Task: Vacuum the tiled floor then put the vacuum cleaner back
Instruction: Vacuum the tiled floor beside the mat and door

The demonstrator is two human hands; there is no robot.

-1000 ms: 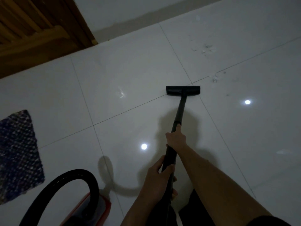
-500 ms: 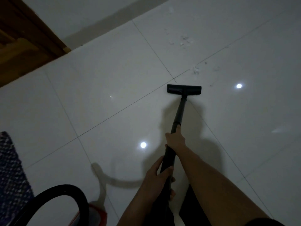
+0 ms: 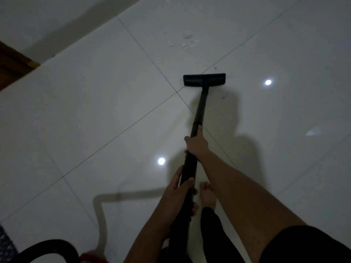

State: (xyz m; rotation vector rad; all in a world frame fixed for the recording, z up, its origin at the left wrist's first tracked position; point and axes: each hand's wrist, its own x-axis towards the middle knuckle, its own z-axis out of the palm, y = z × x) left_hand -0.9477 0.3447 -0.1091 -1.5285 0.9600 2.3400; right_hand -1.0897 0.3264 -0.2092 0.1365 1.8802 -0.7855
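Note:
The black vacuum wand [image 3: 199,111] runs from my hands down to the flat black floor head [image 3: 204,79], which rests on the white tiled floor [image 3: 95,103] just past a tile joint crossing. My right hand [image 3: 195,144] grips the wand higher along its length. My left hand [image 3: 180,192] grips it lower, nearer my body. A scatter of pale debris [image 3: 185,40] lies on the tile beyond the head. The black hose [image 3: 47,247] loops at the bottom left beside the red vacuum body [image 3: 91,258].
A wooden door frame [image 3: 13,63] and a white wall stand at the far left. A dark patterned mat [image 3: 5,242] shows at the bottom left edge. My bare foot [image 3: 207,194] stands under the wand. Ceiling light reflections dot the tiles.
The floor head has slid forward and right, across the tile joint and closer to the debris. The view shifted right, so the mat, door and vacuum body moved toward the left edge.

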